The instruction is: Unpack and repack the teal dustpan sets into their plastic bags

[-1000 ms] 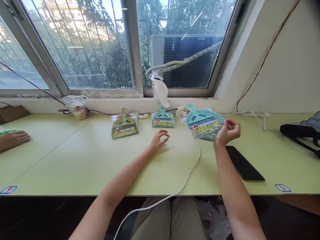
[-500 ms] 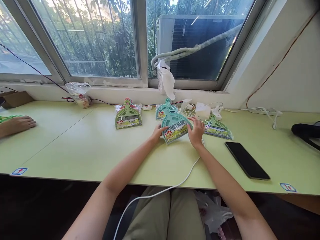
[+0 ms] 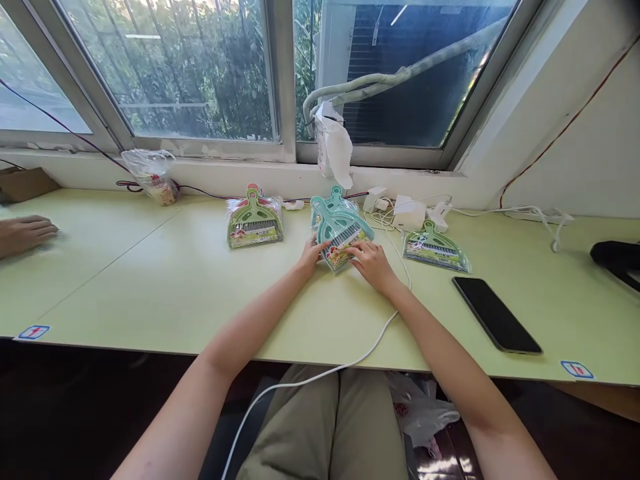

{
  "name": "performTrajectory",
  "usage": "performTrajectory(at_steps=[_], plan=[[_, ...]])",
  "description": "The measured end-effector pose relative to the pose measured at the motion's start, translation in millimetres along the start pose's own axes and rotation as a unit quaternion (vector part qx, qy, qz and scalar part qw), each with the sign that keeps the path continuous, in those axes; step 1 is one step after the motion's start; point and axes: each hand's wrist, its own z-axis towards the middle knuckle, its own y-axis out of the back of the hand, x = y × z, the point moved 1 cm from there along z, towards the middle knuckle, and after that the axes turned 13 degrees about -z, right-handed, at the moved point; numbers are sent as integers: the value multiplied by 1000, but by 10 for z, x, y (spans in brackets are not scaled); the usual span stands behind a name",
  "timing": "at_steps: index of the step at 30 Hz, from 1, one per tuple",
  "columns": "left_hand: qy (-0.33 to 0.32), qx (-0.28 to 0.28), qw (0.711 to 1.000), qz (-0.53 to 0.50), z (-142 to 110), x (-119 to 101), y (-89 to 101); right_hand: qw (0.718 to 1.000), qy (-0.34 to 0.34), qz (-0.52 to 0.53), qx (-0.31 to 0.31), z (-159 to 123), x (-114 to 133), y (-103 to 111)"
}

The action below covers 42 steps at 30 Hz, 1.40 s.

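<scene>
A teal mini dustpan-and-brush set [image 3: 339,230] in clear wrap lies on the pale green table [image 3: 165,287], resting on another teal set behind it. My left hand [image 3: 313,254] touches its left lower corner with curled fingers. My right hand [image 3: 371,261] rests on its right lower edge, fingers laid over the label. A green set [image 3: 254,225] lies to the left. Another green set [image 3: 434,248] lies to the right.
A black phone [image 3: 495,313] lies at the right front. A white cable [image 3: 350,360] runs off the table edge to my lap. White chargers [image 3: 407,212] sit by the sill, a plastic bag [image 3: 153,177] at back left. Another person's hand [image 3: 25,232] rests far left.
My right hand carried the teal set from the right side to the middle and set it down on the other teal set. Both hands now rest on it. My view tilted down.
</scene>
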Motion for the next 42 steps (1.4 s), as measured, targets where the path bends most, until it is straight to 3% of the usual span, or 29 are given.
performTrajectory(at_steps=[21, 26, 34, 42], plan=[[32, 71, 997, 15, 9, 92, -18, 995, 59, 79, -6, 42, 162, 74], [34, 55, 998, 18, 20, 104, -7, 995, 66, 75, -8, 40, 176, 67], [33, 13, 999, -39, 81, 78, 54, 995, 62, 36, -71, 23, 152, 69], [19, -41, 995, -86, 161, 36, 121, 994, 84, 16, -66, 13, 162, 148]])
